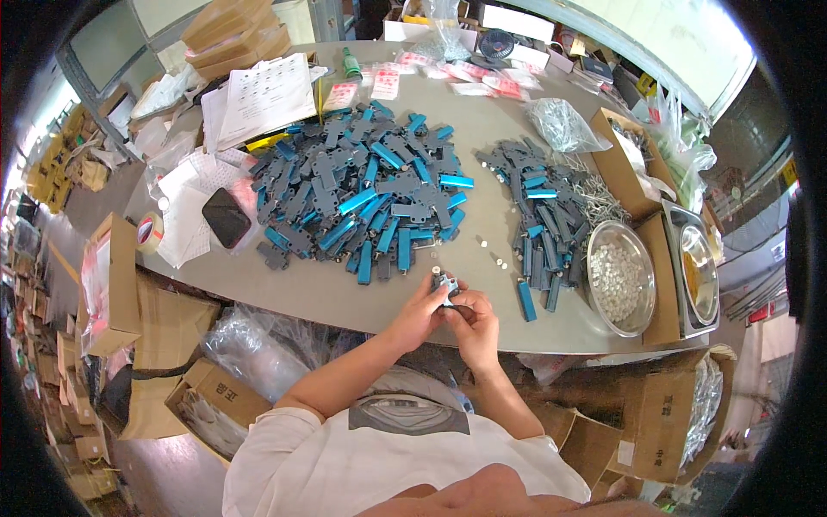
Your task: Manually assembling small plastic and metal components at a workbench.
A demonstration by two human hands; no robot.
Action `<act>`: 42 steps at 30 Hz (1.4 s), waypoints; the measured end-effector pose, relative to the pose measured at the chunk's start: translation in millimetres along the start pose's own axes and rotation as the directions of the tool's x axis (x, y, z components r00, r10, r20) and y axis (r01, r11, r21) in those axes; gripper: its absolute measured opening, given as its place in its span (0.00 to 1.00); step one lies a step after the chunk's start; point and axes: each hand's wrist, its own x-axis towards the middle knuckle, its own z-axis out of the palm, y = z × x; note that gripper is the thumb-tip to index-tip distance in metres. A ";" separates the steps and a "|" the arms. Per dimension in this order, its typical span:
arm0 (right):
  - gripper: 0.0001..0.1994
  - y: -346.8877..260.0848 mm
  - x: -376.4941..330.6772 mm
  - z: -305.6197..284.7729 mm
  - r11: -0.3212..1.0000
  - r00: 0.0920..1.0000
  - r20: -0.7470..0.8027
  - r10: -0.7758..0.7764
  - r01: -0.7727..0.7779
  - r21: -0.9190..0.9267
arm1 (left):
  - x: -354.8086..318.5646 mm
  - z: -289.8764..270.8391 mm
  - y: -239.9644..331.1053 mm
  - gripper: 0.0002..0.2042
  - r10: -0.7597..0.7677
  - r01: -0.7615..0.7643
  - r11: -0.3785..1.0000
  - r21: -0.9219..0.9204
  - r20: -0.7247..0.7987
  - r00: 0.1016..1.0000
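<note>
Close to the table's near edge, my left hand [416, 319] and my right hand [476, 332] meet with bent fingers around a small grey-and-blue latch-like part [445, 288]. A white round tip shows at its upper end, by the left fingers. The fingers hide much of its body. Ahead and to the left lies a big heap of similar blue and grey parts [357, 194]. A smaller pile of them [538, 226] is to the right. A few small white round pieces [500, 262] lie between the piles and my right hand.
At right stand a metal bowl of white round pieces [617, 280], a second metal bowl [694, 271], a heap of metal pins [599, 200] and an open cardboard box [622, 164]. At left are a phone [226, 218], a tape roll [149, 231] and papers [265, 102].
</note>
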 end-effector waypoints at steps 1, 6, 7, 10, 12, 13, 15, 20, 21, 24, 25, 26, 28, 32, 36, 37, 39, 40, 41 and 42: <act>0.11 -3.7 0.5 0.2 1.000 1.000 -0.003 0.001 -0.001 0.001 | -0.8 1.9 1.2 0.12 -0.007 0.007 1.000 0.019 -0.006 1.000; 0.07 -9.1 3.0 -2.4 0.952 0.999 0.038 -0.022 0.033 -0.306 | 0.1 -1.3 -7.2 0.11 0.132 -0.135 0.972 0.190 0.025 0.991; 0.07 -11.4 2.8 -2.4 0.953 0.999 0.027 -0.023 0.030 -0.302 | -0.1 0.5 -6.5 0.11 0.180 -0.181 0.961 0.210 0.027 0.983; 0.08 -30.5 0.5 -0.2 0.800 1.000 0.001 -0.023 0.019 -0.599 | 2.1 -0.4 -6.8 0.12 0.261 -0.261 0.934 0.245 0.036 0.965; 0.10 -31.2 -0.2 -7.6 0.806 0.996 -0.008 0.092 -0.079 -0.586 | 4.7 3.4 1.1 0.11 0.346 -0.334 0.927 0.173 -0.043 0.937; 0.11 -31.0 -0.9 -10.9 0.799 0.979 -0.009 0.206 -0.173 -0.575 | 5.7 4.8 7.3 0.11 0.340 -0.328 0.928 0.176 -0.038 0.940; 0.15 -28.9 -3.3 -13.1 0.831 0.984 0.039 0.175 -0.126 -0.542 | 5.4 6.0 16.1 0.11 0.329 -0.330 0.938 0.108 0.031 0.944; 0.14 -17.7 -1.2 -16.0 0.927 0.963 0.185 0.194 -0.119 -0.355 | 6.2 10.8 9.6 0.14 0.154 -0.149 0.987 -0.058 0.094 0.984; 0.14 -13.5 -0.8 -17.0 0.923 0.971 0.180 0.154 -0.076 -0.377 | 5.9 10.6 9.9 0.14 0.151 -0.146 0.988 -0.057 0.093 0.984; 0.14 -13.9 -1.5 -16.8 0.938 0.972 0.144 0.188 -0.135 -0.318 | 4.8 9.7 10.1 0.14 0.094 -0.087 0.993 -0.078 0.096 0.991; 0.14 -16.3 -1.0 -15.5 0.938 0.973 0.123 0.193 -0.147 -0.314 | 5.2 8.7 9.7 0.15 0.071 -0.061 0.994 -0.095 0.113 0.991; 0.14 -15.0 -0.3 -14.3 0.938 0.974 0.120 0.194 -0.148 -0.314 | 5.7 7.6 9.2 0.15 0.048 -0.034 0.993 -0.111 0.131 0.990; 0.13 -11.5 1.3 -12.1 0.954 0.990 0.109 0.091 -0.055 -0.296 | 8.5 2.7 7.7 0.16 0.028 -0.016 0.993 -0.115 0.107 0.994; 0.10 -28.7 28.2 -24.5 0.621 0.988 0.152 -0.021 0.132 -0.772 | 15.6 -2.4 42.1 0.15 0.162 -0.116 0.889 0.443 -0.067 0.985; 0.17 -12.7 61.2 -70.0 0.163 0.925 0.130 -0.357 0.199 -0.966 | 64.9 -25.2 115.7 0.19 0.668 -0.139 -0.049 0.989 0.136 0.732; 0.19 -9.7 66.9 -74.5 0.081 0.937 0.121 -0.327 0.155 -0.985 | 80.5 -47.0 129.0 0.20 0.716 -0.093 -0.249 0.964 0.248 0.653; 0.19 -3.6 71.1 -76.4 0.035 0.945 0.104 -0.310 0.121 -0.992 | 95.9 -42.4 152.1 0.26 0.743 0.067 -0.401 0.914 0.282 0.607; 0.19 -0.6 72.9 -78.0 -0.009 0.954 0.079 -0.289 0.079 -0.997 | 98.9 -37.0 151.1 0.27 0.749 0.146 -0.451 0.880 0.285 0.598; 0.19 3.2 74.1 -78.8 -0.013 0.952 0.080 -0.294 0.080 -0.997 | 103.7 -29.4 147.2 0.28 0.755 0.224 -0.496 0.839 0.289 0.588; 0.19 9.9 75.7 -77.2 -0.012 0.960 0.050 -0.275 0.049 -0.999 | 101.5 -15.0 141.0 0.29 0.726 0.210 -0.509 0.835 0.285 0.626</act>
